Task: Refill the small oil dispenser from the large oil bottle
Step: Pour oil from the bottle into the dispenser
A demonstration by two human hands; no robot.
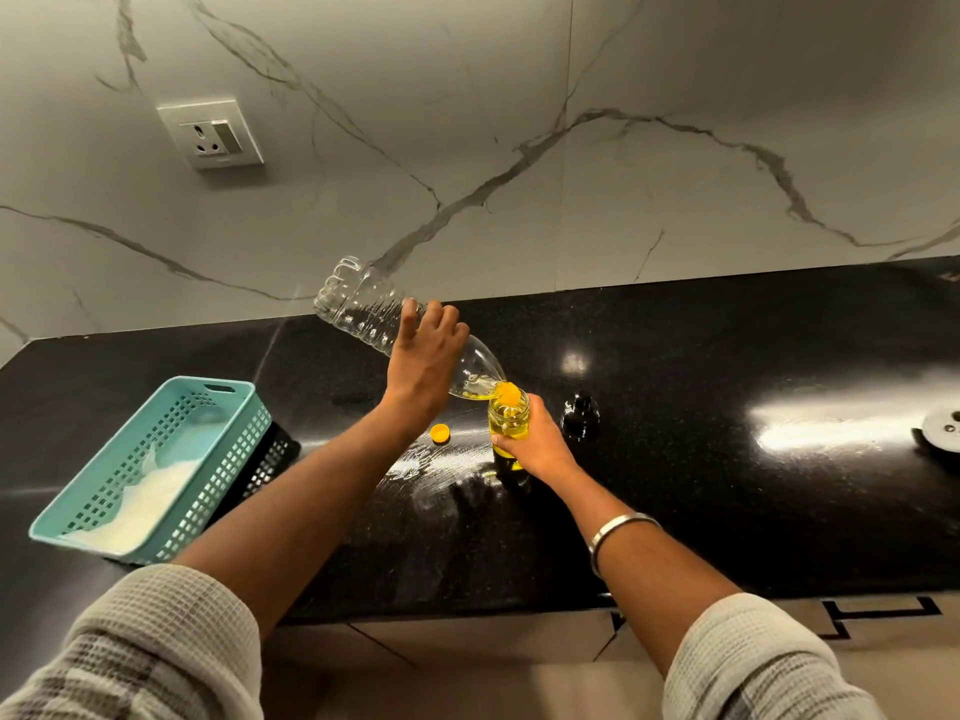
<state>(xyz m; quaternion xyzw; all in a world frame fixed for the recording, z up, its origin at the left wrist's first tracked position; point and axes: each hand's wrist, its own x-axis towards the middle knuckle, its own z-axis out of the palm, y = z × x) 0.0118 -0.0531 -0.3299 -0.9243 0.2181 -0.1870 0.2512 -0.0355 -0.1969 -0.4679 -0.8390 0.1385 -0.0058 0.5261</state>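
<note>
Dispenser (508, 419) in right fingers (511, 443) — upright

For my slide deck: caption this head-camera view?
Left hand tips a nearly empty bottle into the small jar steadied by the right hand on a black counter.

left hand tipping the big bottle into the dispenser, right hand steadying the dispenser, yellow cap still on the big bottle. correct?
Not quite: the yellow cap is off, lying on the counter left of the dispenser. The head view shows it. The rest holds: the left hand tips the big bottle, and the right hand steadies the dispenser.
</note>
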